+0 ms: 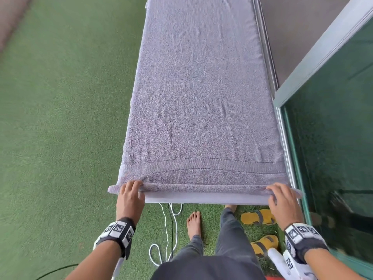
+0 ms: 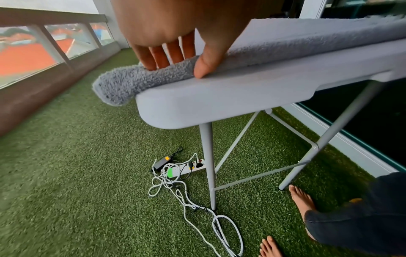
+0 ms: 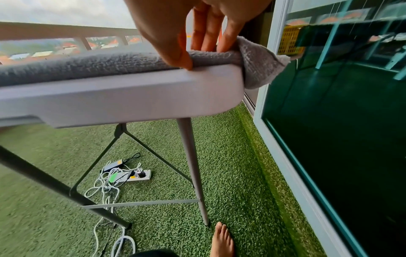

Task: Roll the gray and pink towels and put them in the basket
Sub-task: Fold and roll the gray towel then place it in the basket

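Left fingers point(image 2: 153, 59) are curled over the top of the little roll at the near end of the gray terry towel point(image 1: 201, 98), thumb tucked against the front of it right at the table lip, so the left hand point(image 1: 130, 196) is gripping that first turn of fabric. Same deal on the other side: right fingers point(image 3: 206, 40) sit on top of the roll and the thumb presses in from the front, so the right hand point(image 1: 283, 199) is pinching the towel near its right corner. The roll is only one thin turn so far, and both of its ends stick out a bit past the table's sides.

The rest of the towel lies flat along the long light-gray plastic folding table point(image 2: 219, 97), covering nearly the whole top, with a few shallow wrinkles and a woven band just past the roll.

Under the table there's green artificial turf point(image 1: 60, 118), a white power strip point(image 3: 140, 175) with a tangle of white and black cables point(image 2: 175, 187), and a pair of yellow sandals point(image 1: 259, 217) by the person's bare feet. A dark glass sliding door point(image 1: 333, 138) runs along the right. In the right wrist view a yellow slatted basket point(image 3: 290, 40) shows as a reflection in that glass. Can't see a pink towel in any view.
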{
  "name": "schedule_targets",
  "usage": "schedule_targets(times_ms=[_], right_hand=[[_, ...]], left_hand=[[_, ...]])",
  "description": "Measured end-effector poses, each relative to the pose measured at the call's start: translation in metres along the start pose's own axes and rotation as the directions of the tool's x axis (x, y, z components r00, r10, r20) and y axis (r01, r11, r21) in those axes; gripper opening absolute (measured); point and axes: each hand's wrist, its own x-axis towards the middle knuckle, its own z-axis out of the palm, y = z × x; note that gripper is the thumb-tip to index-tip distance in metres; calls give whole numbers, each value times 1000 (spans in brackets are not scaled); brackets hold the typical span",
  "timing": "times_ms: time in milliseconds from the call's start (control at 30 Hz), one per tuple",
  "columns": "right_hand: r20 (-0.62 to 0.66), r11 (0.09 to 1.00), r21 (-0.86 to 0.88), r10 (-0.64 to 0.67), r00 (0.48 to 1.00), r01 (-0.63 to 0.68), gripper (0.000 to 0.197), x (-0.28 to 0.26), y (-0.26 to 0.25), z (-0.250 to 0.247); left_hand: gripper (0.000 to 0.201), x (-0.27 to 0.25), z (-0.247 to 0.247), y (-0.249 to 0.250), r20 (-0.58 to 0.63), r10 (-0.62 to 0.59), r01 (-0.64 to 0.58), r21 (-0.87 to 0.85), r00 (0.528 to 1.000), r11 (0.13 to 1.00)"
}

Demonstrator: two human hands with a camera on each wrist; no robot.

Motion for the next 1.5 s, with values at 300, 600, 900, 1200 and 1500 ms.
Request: schedule_targets(times_ms=[300,600,900,1200,1500], right_hand=[[-10,999,17,50,999,-50,14,20,-1,-10],[-33,993,-86,74,997,-76,16,24,-13,-16],[44,1000,-13,-2,999,3,34,23,-7,-5],[9,987,-160,-19,1000,20,23,31,-5,-14],[156,994,-104,0,988,17,31,27,-14,-9]], left_hand=[[15,15,-15,-11,95,13,-23,106,995,994],[22,27,-12,-5,45,-129,120,177,991,977],[38,18,-3,-11,-70,149,-152,-38,986,988],[15,30,-9,-19,200,14,-26,57,980,998],[43,21,0,-10,88,165,-162,-38,982,986]])
